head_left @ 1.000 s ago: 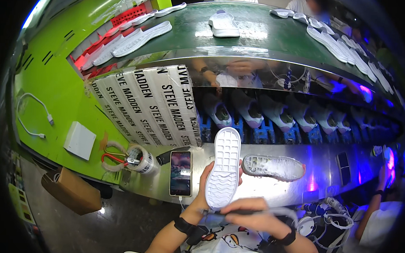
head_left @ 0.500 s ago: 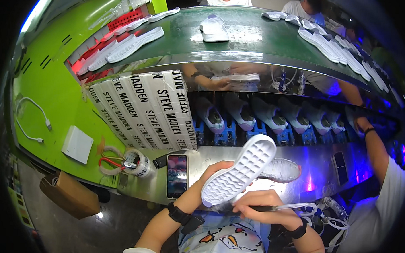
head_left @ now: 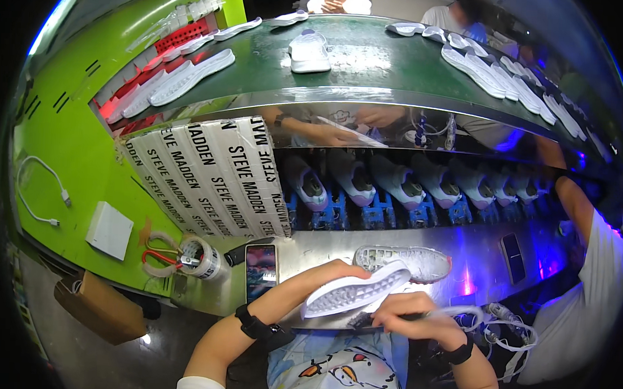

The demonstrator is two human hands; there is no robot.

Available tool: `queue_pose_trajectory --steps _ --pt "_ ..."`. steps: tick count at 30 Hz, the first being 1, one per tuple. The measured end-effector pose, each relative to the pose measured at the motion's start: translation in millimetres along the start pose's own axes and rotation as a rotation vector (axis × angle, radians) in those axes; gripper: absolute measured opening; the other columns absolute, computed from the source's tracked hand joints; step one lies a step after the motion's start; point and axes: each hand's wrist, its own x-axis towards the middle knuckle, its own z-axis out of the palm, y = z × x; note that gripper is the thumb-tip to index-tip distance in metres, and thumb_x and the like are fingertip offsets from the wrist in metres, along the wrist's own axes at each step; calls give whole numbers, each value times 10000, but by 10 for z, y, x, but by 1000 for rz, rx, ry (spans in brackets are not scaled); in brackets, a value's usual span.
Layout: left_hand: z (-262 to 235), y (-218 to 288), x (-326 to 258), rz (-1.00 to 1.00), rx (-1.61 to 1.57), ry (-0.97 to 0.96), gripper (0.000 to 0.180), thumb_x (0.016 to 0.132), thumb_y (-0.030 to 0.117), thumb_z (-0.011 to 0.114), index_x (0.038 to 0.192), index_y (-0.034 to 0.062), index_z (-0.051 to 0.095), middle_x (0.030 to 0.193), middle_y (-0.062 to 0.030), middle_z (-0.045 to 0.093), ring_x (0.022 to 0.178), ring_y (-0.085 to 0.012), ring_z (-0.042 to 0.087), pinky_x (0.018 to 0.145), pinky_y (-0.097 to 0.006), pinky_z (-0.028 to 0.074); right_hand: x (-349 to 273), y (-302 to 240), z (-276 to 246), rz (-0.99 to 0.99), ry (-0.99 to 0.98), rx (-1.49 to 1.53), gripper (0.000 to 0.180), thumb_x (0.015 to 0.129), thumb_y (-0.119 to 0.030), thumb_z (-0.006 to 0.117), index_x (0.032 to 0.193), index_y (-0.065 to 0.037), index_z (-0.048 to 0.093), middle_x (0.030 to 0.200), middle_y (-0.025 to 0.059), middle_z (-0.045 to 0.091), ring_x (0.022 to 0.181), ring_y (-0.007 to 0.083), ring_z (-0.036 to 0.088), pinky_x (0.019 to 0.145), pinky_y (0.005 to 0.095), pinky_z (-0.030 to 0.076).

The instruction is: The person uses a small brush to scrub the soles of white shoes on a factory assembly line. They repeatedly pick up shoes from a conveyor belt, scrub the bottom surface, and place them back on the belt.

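My left hand (head_left: 338, 269) is closed on a white shoe sole (head_left: 352, 296), held tilted over the front edge of the metal bench, its gridded face partly in view. Close to the sole's lower right edge, my right hand (head_left: 407, 313) grips a brush (head_left: 360, 321) with a dark tip; whether the tip touches the sole I cannot tell. A pale tube (head_left: 462, 311) runs rightward from beside that hand. Just beyond the held sole, a greyish-white shoe sole (head_left: 419, 264) rests on the bench.
Shoe uppers (head_left: 401, 182) stand in a row on blue supports under the shelf. A green belt (head_left: 371, 52) above carries white soles. Leftward are a printed box (head_left: 209, 177), a tape roll (head_left: 206, 258) with scissors, and a phone (head_left: 261, 269). A co-worker's arm (head_left: 577, 207) reaches in at right.
My left hand has turned and lowered the sole, so its gridded underside is now seen at a slant. The brush's dark tip has come into view beside my right hand.
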Motion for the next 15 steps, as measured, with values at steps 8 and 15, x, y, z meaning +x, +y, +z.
queue_pose_trajectory --steps 8,15 --pt "47 -197 -71 128 33 167 420 917 308 597 1119 -58 643 932 -139 698 773 -165 678 638 -244 532 -255 207 -228 199 444 88 202 918 -66 547 848 50 696 788 123 677 581 150 638 653 280 513" --pt "251 -78 -249 483 -640 -192 493 981 345 376 1248 -46 511 1060 -224 657 916 -309 677 825 -398 544 -26 -363 110 -412 656 -95 178 893 -69 550 837 48 671 843 157 700 736 243 686 681 307 535"
